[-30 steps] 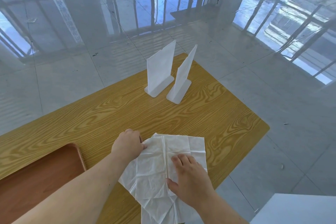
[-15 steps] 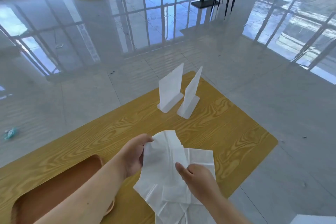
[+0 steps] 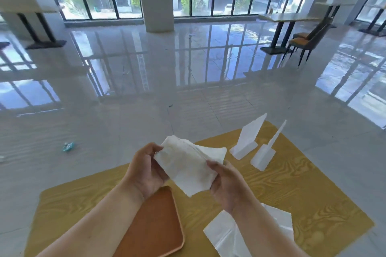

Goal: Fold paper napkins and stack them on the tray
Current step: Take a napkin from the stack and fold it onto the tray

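A white paper napkin (image 3: pixel 188 165) is held up in the air above the wooden table (image 3: pixel 292 190), bent over into a loose fold. My left hand (image 3: pixel 146 171) pinches its left end and my right hand (image 3: pixel 227 185) grips its right end. Below my left wrist lies a brown tray (image 3: pixel 154 229) with nothing visible on it. Several unfolded white napkins (image 3: pixel 225 233) lie flat on the table at the near right, partly hidden by my right forearm.
Two white upright sign holders (image 3: pixel 248 140) (image 3: pixel 265 152) stand at the table's far right. The table's far edge runs just behind my hands. Beyond it is glossy tiled floor, with a table and chairs (image 3: pixel 302 41) far off at the right.
Both hands lifted one napkin off the pile and raised it into the air, folded over. The view tilted upward, showing the room and windows.
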A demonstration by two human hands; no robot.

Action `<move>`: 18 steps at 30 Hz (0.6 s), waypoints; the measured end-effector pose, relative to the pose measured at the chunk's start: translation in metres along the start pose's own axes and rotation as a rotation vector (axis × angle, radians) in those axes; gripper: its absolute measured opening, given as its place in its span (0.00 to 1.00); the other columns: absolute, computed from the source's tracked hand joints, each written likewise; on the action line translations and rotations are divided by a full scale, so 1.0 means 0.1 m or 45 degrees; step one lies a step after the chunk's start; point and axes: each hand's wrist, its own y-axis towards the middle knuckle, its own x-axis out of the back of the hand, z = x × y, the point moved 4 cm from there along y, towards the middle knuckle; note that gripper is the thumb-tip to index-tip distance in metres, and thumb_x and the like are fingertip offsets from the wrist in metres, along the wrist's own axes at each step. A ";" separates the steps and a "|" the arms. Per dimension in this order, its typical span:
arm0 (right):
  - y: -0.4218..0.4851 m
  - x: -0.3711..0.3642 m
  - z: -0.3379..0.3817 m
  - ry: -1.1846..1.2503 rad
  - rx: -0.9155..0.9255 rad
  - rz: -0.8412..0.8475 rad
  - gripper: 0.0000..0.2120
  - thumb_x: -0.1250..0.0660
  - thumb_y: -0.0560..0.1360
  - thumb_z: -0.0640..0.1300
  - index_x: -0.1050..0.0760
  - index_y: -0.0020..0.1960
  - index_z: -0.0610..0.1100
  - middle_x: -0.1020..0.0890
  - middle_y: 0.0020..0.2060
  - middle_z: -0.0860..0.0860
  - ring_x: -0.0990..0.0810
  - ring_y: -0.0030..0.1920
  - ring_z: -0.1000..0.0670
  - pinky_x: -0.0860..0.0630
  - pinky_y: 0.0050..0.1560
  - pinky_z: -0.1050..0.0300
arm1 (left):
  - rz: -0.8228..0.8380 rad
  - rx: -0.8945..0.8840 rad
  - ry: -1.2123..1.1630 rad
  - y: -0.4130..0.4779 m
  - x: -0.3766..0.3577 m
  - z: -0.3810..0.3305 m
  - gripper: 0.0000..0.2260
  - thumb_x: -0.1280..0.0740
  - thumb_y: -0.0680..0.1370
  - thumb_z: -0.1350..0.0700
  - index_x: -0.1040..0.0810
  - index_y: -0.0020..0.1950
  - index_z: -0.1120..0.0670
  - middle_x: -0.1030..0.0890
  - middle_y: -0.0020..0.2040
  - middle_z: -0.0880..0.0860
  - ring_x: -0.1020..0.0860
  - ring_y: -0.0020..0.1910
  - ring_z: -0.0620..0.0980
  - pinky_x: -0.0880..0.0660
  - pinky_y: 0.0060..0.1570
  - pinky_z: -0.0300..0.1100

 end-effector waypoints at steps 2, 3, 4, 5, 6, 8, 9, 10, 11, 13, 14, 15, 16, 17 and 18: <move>0.03 -0.24 0.13 -0.091 0.014 0.001 0.31 0.25 0.74 0.35 0.30 0.74 0.40 0.20 0.67 0.35 0.21 0.67 0.34 0.18 0.59 0.43 | 0.067 -0.017 -0.025 -0.11 0.15 -0.19 0.11 0.31 0.66 0.56 0.17 0.45 0.59 0.15 0.42 0.58 0.15 0.40 0.56 0.17 0.42 0.48; 0.03 -0.31 0.20 -0.143 0.012 0.003 0.31 0.25 0.73 0.33 0.30 0.74 0.40 0.19 0.67 0.35 0.19 0.65 0.35 0.18 0.58 0.43 | 0.083 -0.015 -0.039 -0.15 0.20 -0.27 0.10 0.31 0.67 0.54 0.21 0.45 0.57 0.16 0.41 0.57 0.16 0.39 0.56 0.18 0.41 0.48; 0.01 -0.40 0.27 -0.206 0.005 0.015 0.31 0.25 0.73 0.33 0.30 0.74 0.40 0.19 0.66 0.36 0.18 0.63 0.36 0.19 0.59 0.43 | 0.095 -0.007 -0.037 -0.18 0.25 -0.35 0.12 0.31 0.70 0.51 0.23 0.49 0.56 0.17 0.42 0.57 0.17 0.39 0.56 0.18 0.41 0.48; -0.01 -0.49 0.33 -0.266 -0.004 0.035 0.31 0.25 0.73 0.33 0.30 0.73 0.40 0.18 0.65 0.36 0.17 0.62 0.37 0.19 0.60 0.42 | 0.093 0.022 -0.019 -0.20 0.30 -0.39 0.15 0.31 0.73 0.47 0.25 0.54 0.55 0.17 0.43 0.57 0.18 0.40 0.56 0.20 0.42 0.49; -0.03 -0.56 0.39 -0.313 -0.016 0.057 0.30 0.25 0.73 0.33 0.30 0.73 0.39 0.18 0.65 0.36 0.17 0.62 0.37 0.20 0.61 0.41 | 0.089 0.056 0.005 -0.22 0.33 -0.42 0.20 0.31 0.74 0.44 0.26 0.58 0.55 0.17 0.43 0.57 0.18 0.40 0.57 0.22 0.42 0.50; -0.06 -0.66 0.49 -0.364 -0.036 0.117 0.31 0.25 0.73 0.33 0.30 0.73 0.39 0.19 0.65 0.35 0.17 0.62 0.37 0.18 0.59 0.42 | 0.117 0.111 0.130 -0.23 0.31 -0.44 0.24 0.29 0.74 0.42 0.25 0.64 0.54 0.16 0.45 0.59 0.19 0.42 0.57 0.24 0.44 0.51; -0.07 -0.71 0.53 -0.389 -0.050 0.151 0.31 0.25 0.72 0.33 0.30 0.73 0.39 0.19 0.65 0.34 0.17 0.61 0.36 0.17 0.57 0.43 | 0.159 0.127 0.248 -0.25 0.28 -0.44 0.23 0.29 0.74 0.42 0.21 0.63 0.54 0.15 0.48 0.59 0.17 0.44 0.57 0.22 0.46 0.50; -0.07 -0.73 0.55 -0.415 -0.067 0.172 0.31 0.25 0.72 0.33 0.30 0.72 0.39 0.19 0.65 0.34 0.17 0.61 0.36 0.17 0.57 0.43 | 0.200 0.133 0.359 -0.27 0.24 -0.43 0.20 0.28 0.74 0.42 0.17 0.60 0.53 0.14 0.51 0.59 0.16 0.47 0.56 0.20 0.47 0.49; -0.07 -0.74 0.58 -0.440 -0.080 0.185 0.31 0.24 0.71 0.33 0.29 0.72 0.40 0.19 0.64 0.34 0.17 0.60 0.36 0.18 0.58 0.42 | 0.213 0.107 0.426 -0.28 0.21 -0.42 0.21 0.24 0.72 0.44 0.17 0.60 0.53 0.15 0.54 0.59 0.15 0.48 0.55 0.19 0.46 0.49; -0.05 -0.74 0.62 -0.447 -0.073 0.184 0.30 0.25 0.70 0.34 0.27 0.71 0.41 0.18 0.63 0.35 0.16 0.58 0.36 0.18 0.59 0.41 | 0.117 0.006 0.430 -0.24 0.22 -0.44 0.29 0.19 0.68 0.52 0.23 0.67 0.52 0.16 0.60 0.58 0.14 0.49 0.54 0.17 0.47 0.49; -0.04 -0.71 0.64 -0.425 -0.065 0.166 0.31 0.25 0.70 0.34 0.27 0.71 0.43 0.17 0.61 0.35 0.16 0.57 0.37 0.18 0.57 0.41 | 0.061 -0.049 0.433 -0.23 0.23 -0.46 0.32 0.19 0.68 0.56 0.26 0.70 0.52 0.16 0.62 0.59 0.14 0.50 0.55 0.17 0.47 0.50; -0.02 -0.68 0.65 -0.399 -0.064 0.134 0.32 0.25 0.69 0.34 0.27 0.72 0.44 0.17 0.60 0.36 0.16 0.55 0.38 0.17 0.54 0.42 | 0.025 -0.098 0.445 -0.23 0.23 -0.49 0.33 0.19 0.68 0.57 0.26 0.71 0.51 0.17 0.63 0.59 0.14 0.51 0.55 0.17 0.48 0.51; 0.00 -0.64 0.66 -0.380 -0.074 0.090 0.35 0.25 0.69 0.33 0.28 0.73 0.45 0.17 0.60 0.36 0.16 0.54 0.39 0.17 0.53 0.43 | 0.000 -0.135 0.462 -0.23 0.24 -0.52 0.33 0.19 0.67 0.57 0.25 0.70 0.50 0.17 0.63 0.59 0.15 0.51 0.55 0.17 0.47 0.50; 0.03 -0.59 0.64 -0.362 -0.097 0.042 0.38 0.25 0.69 0.32 0.32 0.76 0.45 0.16 0.60 0.37 0.16 0.55 0.38 0.18 0.52 0.42 | -0.023 -0.167 0.482 -0.24 0.24 -0.54 0.31 0.19 0.68 0.58 0.24 0.70 0.49 0.16 0.62 0.59 0.15 0.51 0.55 0.17 0.45 0.49; 0.05 -0.55 0.62 -0.346 -0.128 -0.005 0.41 0.25 0.70 0.31 0.37 0.79 0.44 0.17 0.62 0.36 0.16 0.55 0.38 0.19 0.53 0.41 | -0.049 -0.199 0.498 -0.25 0.25 -0.56 0.30 0.20 0.69 0.59 0.24 0.69 0.49 0.16 0.61 0.59 0.15 0.50 0.55 0.18 0.44 0.48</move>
